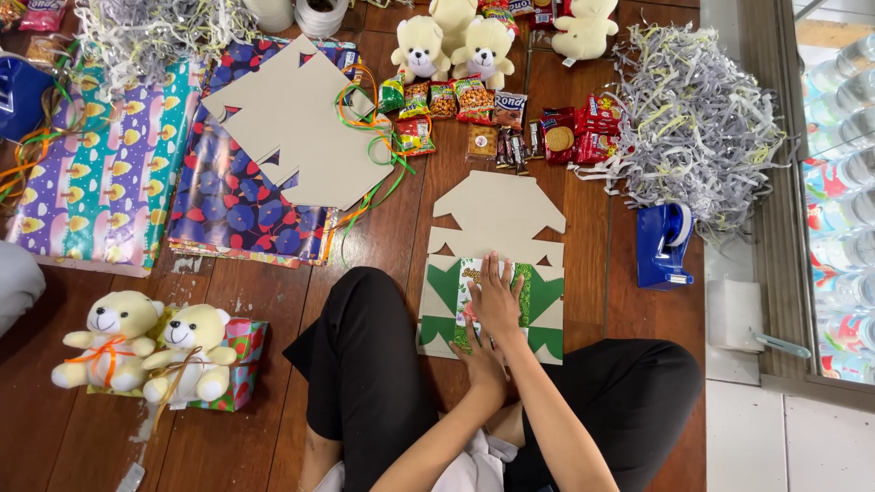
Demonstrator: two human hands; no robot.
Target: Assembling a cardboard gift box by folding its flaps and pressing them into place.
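The right hand (495,296) lies flat, fingers spread and pointing away from the person, pressing on a green patterned sheet of wrapping paper (527,296) that is laid over an unfolded cardboard box cutout (498,214). The left hand (481,362) sits just behind it at the near edge of the cutout, palm down with fingers loosely extended on the paper; neither hand grips anything. The cutout lies on a dark wooden plank floor (383,228), directly in front of the person's crossed legs in black trousers (365,364).

Just right of the cutout stands a blue tape dispenser (663,246), near the floor's right edge where the planks meet a pale tiled strip. Beyond the dispenser is a large heap of grey and pale shredded paper (697,123). Past the far end of the cutout a row of small snack packets (497,118) is spread out, and behind them sit several cream teddy bears (456,41).

To the left, well apart from the hands, a second cardboard cutout (296,123) rests on a stack of blue-and-red wrapping paper (237,205), with orange and green ribbons (374,146) trailing off its right side. Beside that stack lies striped paper printed with candles (105,155), and more shredded paper (146,32) is piled at the far left. Near the person's left knee two more teddy bears (150,346) sit on a wrapped box (241,351).

Along the right side, behind a frame, rows of plastic bottles (838,182) show.
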